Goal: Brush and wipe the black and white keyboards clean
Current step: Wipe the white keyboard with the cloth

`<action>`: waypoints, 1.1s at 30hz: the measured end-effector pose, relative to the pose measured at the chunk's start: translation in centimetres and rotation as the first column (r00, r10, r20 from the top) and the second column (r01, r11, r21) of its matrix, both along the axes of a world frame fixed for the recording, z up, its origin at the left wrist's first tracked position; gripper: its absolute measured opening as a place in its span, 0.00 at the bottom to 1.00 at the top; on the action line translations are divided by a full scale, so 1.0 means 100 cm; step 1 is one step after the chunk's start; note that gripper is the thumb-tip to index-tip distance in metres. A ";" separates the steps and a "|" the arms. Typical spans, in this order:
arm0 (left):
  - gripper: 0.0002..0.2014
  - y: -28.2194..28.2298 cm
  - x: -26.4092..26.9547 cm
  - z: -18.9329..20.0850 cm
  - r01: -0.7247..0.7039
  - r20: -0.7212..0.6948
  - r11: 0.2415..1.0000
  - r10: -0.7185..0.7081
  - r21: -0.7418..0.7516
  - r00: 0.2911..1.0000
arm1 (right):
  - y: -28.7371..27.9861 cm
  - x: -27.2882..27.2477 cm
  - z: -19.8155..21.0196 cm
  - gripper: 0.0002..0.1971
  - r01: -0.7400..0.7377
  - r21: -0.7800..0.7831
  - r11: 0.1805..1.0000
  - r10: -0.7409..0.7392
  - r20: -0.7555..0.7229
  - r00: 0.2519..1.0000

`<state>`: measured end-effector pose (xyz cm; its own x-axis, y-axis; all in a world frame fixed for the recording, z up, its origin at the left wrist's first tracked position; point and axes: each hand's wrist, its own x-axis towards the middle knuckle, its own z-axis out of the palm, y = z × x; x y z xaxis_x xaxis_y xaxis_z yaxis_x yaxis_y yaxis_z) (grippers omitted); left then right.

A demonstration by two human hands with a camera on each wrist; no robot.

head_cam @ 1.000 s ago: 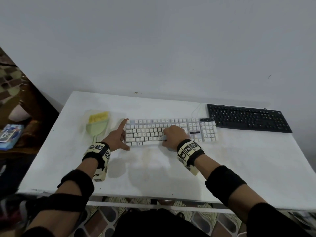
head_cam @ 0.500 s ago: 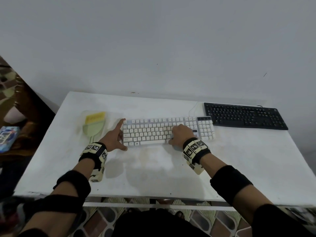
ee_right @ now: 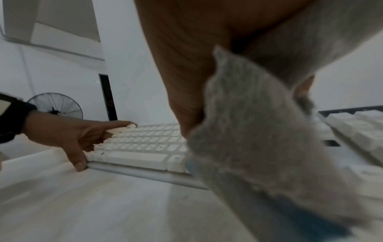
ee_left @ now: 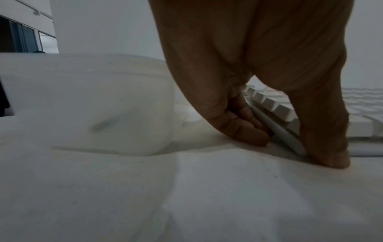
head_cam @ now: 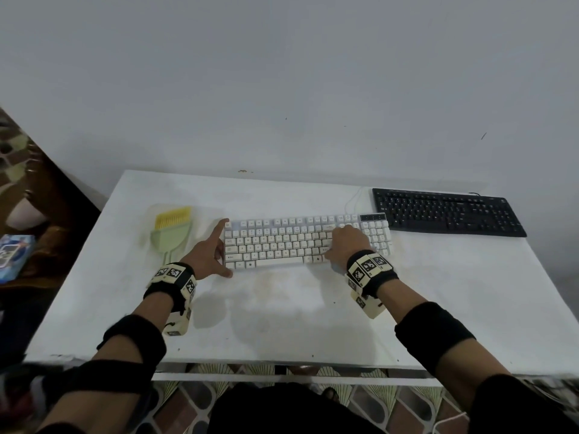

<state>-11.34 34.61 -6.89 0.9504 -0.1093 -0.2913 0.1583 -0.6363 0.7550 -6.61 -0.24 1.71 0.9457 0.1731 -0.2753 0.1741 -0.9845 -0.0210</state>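
The white keyboard (head_cam: 282,242) lies mid-table, with the black keyboard (head_cam: 448,211) to its right and further back. My left hand (head_cam: 210,255) braces the white keyboard's left end: the index finger runs up to the top-left corner and the thumb presses the front-left corner (ee_left: 335,162). My right hand (head_cam: 344,242) rests on the keys just left of the number pad and grips a grey cloth (ee_right: 259,139), which hangs over the keyboard's front edge (ee_right: 145,173). A green brush with yellow bristles (head_cam: 172,230) lies left of my left hand.
The brush rests on a translucent plastic piece (ee_left: 93,106). A white cable (head_cam: 354,198) runs from the white keyboard toward the wall. The table (head_cam: 282,324) meets the wall at the back. A blue box (head_cam: 14,255) sits on brown furniture off the table's left side.
My right hand with the cloth has slid rightward along the white keyboard, from its middle toward the number pad. The left hand has kept its place.
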 end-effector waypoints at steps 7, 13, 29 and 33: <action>0.70 0.000 0.000 0.001 -0.001 0.003 1.000 0.001 -0.018 1.000 | 0.018 -0.004 -0.010 0.10 -0.096 0.193 0.977 0.095 0.014 0.995; 0.71 -0.001 0.000 0.001 -0.005 0.002 1.000 0.005 -0.014 1.000 | -0.008 0.008 -0.016 0.10 0.055 0.032 0.998 -0.056 0.052 0.997; 0.69 0.000 0.000 0.002 0.005 0.002 1.000 -0.005 -0.020 1.000 | -0.090 0.004 -0.023 0.08 0.200 0.193 0.961 -0.226 0.128 0.966; 0.69 0.000 0.000 0.002 0.007 0.002 1.000 -0.007 -0.023 1.000 | -0.084 0.002 -0.026 0.07 0.115 0.260 0.959 -0.154 0.135 0.979</action>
